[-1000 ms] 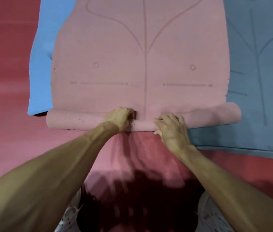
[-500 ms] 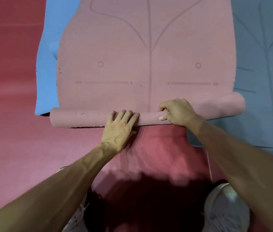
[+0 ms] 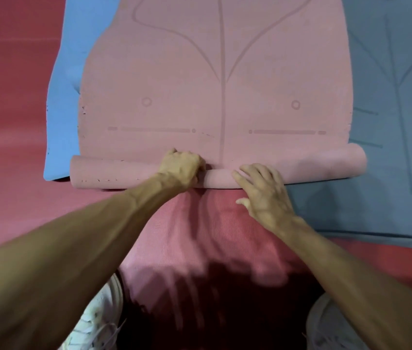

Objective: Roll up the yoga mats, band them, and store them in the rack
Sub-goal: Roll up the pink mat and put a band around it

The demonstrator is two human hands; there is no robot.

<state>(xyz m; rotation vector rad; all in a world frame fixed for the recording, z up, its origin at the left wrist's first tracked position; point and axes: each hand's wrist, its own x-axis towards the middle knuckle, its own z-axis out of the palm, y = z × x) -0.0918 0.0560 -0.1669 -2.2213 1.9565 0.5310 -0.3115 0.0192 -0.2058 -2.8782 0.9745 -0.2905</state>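
Observation:
A pink yoga mat point(image 3: 215, 72) with printed alignment lines lies flat ahead of me, its near end wound into a thin roll point(image 3: 114, 174) that runs from left to right. My left hand point(image 3: 182, 168) curls over the top of the roll just left of centre and grips it. My right hand point(image 3: 263, 190) lies on the near side of the roll right of centre, fingers spread and fairly straight, pressing against it. No band or rack is in view.
A light blue mat point(image 3: 61, 97) peeks out under the pink one on the left. A grey-blue mat point(image 3: 396, 122) lies on the right. A ribbed red mat point(image 3: 212, 231) and red floor point(image 3: 5, 122) are under me. My white shoes point(image 3: 94, 322) show at the bottom.
The hands have swapped roles: the left went from lying flat on the roll to curling over it, the right from curling over it to lying flat. The roll has turned slightly farther away.

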